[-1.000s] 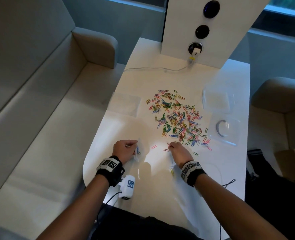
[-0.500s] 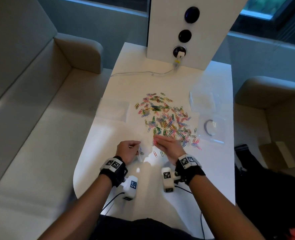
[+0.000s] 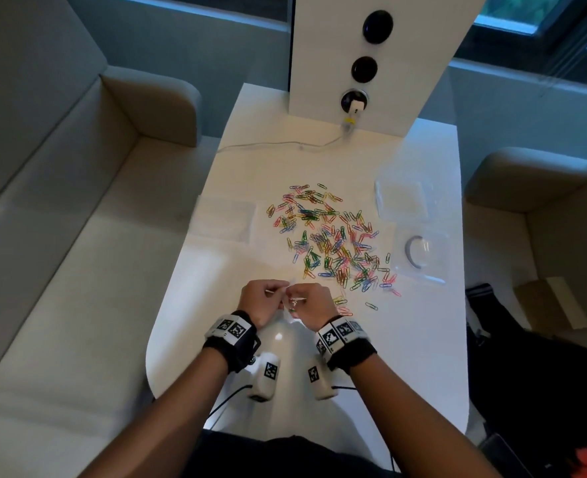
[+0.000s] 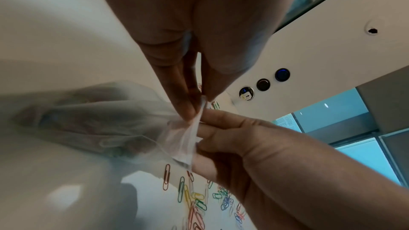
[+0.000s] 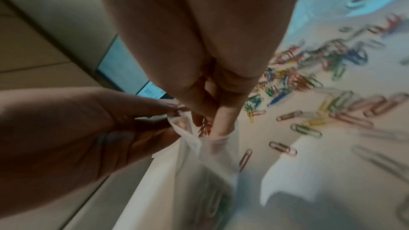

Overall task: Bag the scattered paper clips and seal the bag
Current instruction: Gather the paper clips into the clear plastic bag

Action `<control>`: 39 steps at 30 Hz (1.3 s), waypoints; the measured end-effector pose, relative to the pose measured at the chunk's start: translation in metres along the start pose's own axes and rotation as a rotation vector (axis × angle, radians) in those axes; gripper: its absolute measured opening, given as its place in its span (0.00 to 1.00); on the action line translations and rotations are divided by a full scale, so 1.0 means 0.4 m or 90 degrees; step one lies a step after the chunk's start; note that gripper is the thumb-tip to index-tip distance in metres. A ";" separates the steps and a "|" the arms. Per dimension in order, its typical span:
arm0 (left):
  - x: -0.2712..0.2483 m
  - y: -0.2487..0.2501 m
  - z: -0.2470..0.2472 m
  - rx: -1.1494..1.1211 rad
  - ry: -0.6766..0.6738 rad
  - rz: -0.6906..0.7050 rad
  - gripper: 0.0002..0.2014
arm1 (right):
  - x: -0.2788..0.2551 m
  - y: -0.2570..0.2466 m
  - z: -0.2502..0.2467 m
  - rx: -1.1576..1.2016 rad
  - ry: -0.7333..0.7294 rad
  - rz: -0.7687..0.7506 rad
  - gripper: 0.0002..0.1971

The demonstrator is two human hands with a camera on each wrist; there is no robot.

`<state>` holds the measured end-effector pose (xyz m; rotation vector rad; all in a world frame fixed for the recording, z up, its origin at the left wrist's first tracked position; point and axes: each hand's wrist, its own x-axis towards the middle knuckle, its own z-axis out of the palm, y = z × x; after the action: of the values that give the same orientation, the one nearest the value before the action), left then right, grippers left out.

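Many coloured paper clips [image 3: 333, 243] lie scattered across the middle of the white table [image 3: 423, 339]. Near the front edge both hands meet at a small clear bag [image 3: 286, 310]. My left hand [image 3: 282, 292] pinches the bag's rim, seen close in the left wrist view as the left hand [image 4: 196, 109] on the clear bag [image 4: 110, 120]. My right hand [image 3: 297, 299] is at the bag's mouth. In the right wrist view the right hand [image 5: 208, 125] pinches reddish paper clips [image 5: 204, 129] there, one fingertip inside the bag [image 5: 199, 172]. A few clips show blurred inside it.
A flat clear bag [image 3: 224, 222] lies at the table's left edge, another clear bag [image 3: 402, 201] at the right, and one holding a grey ring [image 3: 417, 253] nearer. A white post [image 3: 364, 63] with a plugged charger and cable [image 3: 285, 144] stands at the back. A few loose clips [image 3: 342, 305] lie by my right wrist.
My right hand left the near edge of the clip pile and moved left to the bag's mouth. The left hand stayed holding the bag.
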<state>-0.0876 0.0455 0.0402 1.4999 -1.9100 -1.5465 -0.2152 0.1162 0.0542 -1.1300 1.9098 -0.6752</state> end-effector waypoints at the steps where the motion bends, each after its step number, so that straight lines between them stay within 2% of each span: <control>1: -0.001 0.000 0.001 0.001 0.001 0.002 0.09 | 0.003 0.000 -0.006 -0.039 0.003 -0.018 0.09; 4: -0.006 -0.001 0.000 -0.009 -0.002 0.001 0.09 | 0.007 0.002 -0.024 -0.161 -0.063 -0.093 0.10; 6: -0.007 -0.006 -0.004 -0.005 -0.001 0.001 0.09 | 0.012 0.006 -0.044 -0.176 -0.109 -0.143 0.12; 8: -0.003 -0.012 -0.012 -0.018 0.007 0.000 0.11 | 0.007 0.014 -0.081 -0.070 -0.038 -0.127 0.11; 10: 0.003 -0.020 -0.025 -0.038 0.024 -0.008 0.12 | -0.003 0.056 -0.122 -0.062 0.061 -0.114 0.13; 11: 0.007 -0.025 -0.031 -0.048 0.030 -0.016 0.12 | -0.012 0.089 -0.135 -0.127 0.066 -0.114 0.17; 13: 0.013 -0.038 -0.041 -0.066 0.032 -0.031 0.12 | -0.040 0.176 -0.143 -0.297 -0.001 -0.110 0.35; 15: 0.015 -0.047 -0.046 -0.079 0.034 -0.034 0.12 | -0.065 0.264 -0.127 -0.405 -0.051 -0.101 0.51; 18: 0.007 -0.050 -0.043 -0.076 0.037 -0.042 0.12 | -0.055 0.316 -0.089 -0.467 -0.110 -0.084 0.56; 22: -0.008 -0.051 -0.027 -0.073 0.031 -0.043 0.12 | 0.000 0.297 -0.065 -0.509 -0.165 -0.043 0.56; 25: -0.014 -0.054 -0.017 -0.083 0.039 -0.046 0.12 | -0.012 0.299 -0.054 -0.572 -0.189 -0.064 0.54; 27: -0.015 -0.051 -0.011 -0.093 0.049 -0.052 0.12 | -0.032 0.313 -0.040 -0.560 -0.176 -0.090 0.48; 32: -0.021 -0.053 -0.005 -0.115 0.061 -0.061 0.12 | -0.079 0.365 -0.010 -0.572 -0.124 -0.209 0.25; 35: -0.024 -0.057 -0.011 -0.115 0.066 -0.072 0.11 | -0.086 0.372 -0.013 -0.567 -0.094 -0.265 0.23; 39: -0.030 -0.059 -0.015 -0.102 0.079 -0.072 0.11 | -0.051 0.315 -0.060 -0.548 -0.152 -0.233 0.20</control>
<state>-0.0654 0.0543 0.0275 1.6171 -1.6192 -1.5726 -0.2876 0.1934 -0.0212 -2.0159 1.8209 0.1578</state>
